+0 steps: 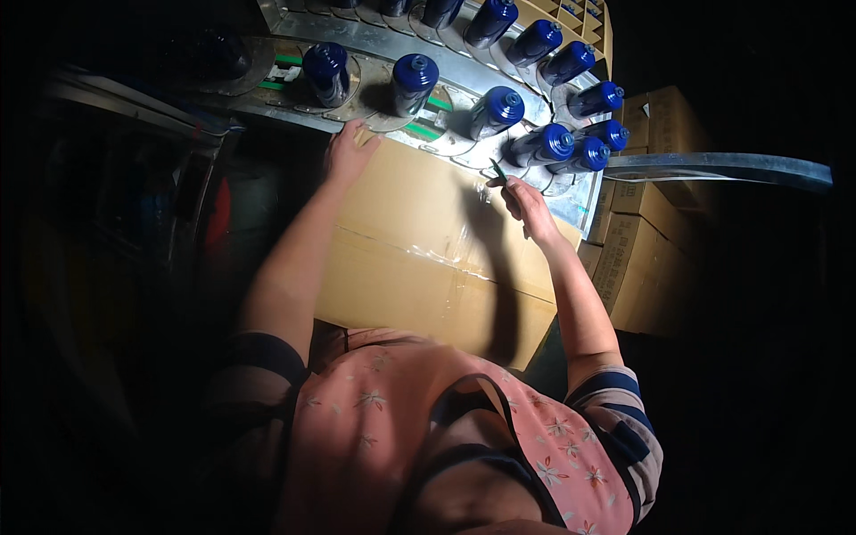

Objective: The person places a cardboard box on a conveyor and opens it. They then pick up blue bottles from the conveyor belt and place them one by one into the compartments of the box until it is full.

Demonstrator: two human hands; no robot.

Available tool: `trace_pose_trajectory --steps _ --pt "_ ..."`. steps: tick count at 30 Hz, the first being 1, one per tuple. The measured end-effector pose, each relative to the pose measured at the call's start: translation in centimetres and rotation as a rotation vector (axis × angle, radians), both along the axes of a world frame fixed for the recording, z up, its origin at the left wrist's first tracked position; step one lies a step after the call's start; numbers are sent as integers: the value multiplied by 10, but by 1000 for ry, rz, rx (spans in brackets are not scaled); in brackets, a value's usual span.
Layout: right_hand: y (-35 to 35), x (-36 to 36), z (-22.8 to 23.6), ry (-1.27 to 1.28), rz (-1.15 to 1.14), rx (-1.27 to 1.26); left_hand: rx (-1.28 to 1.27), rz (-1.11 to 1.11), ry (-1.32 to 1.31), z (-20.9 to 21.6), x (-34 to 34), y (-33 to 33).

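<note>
A large cardboard box (406, 209) lies in front of me, with clear tape along its middle seam and more shiny tape near its far edge. My left hand (349, 156) rests on the box's far left corner, thumb and fingers apart. Over the far right part of the box, my right hand (528, 207) is closed around a slim dark green tool (498, 172). The tool's tip points away from me, toward the bottles; its kind is too small to make out. The right arm casts a long shadow on the cardboard.
Dark blue bottles (415, 85) stand along a curved metal conveyor (299, 111) just beyond the box. A bent metal rail (722, 168) juts out to the right. Cardboard cartons (642, 259) are stacked at right, and a divided carton (584, 20) stands at the back.
</note>
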State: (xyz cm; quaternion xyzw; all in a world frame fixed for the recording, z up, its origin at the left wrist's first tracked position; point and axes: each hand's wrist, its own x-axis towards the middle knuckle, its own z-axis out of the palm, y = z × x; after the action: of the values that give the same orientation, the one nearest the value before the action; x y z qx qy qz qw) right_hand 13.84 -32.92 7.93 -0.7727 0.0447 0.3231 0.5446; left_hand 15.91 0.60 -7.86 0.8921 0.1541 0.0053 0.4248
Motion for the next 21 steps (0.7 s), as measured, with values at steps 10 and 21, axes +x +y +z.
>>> trace_pose_trajectory --steps 10,21 --pt "70 -90 -15 -265 370 -308 45 139 183 31 -168 2" --pt "228 -51 -57 -626 1017 -848 156 270 -193 19 -198 11"
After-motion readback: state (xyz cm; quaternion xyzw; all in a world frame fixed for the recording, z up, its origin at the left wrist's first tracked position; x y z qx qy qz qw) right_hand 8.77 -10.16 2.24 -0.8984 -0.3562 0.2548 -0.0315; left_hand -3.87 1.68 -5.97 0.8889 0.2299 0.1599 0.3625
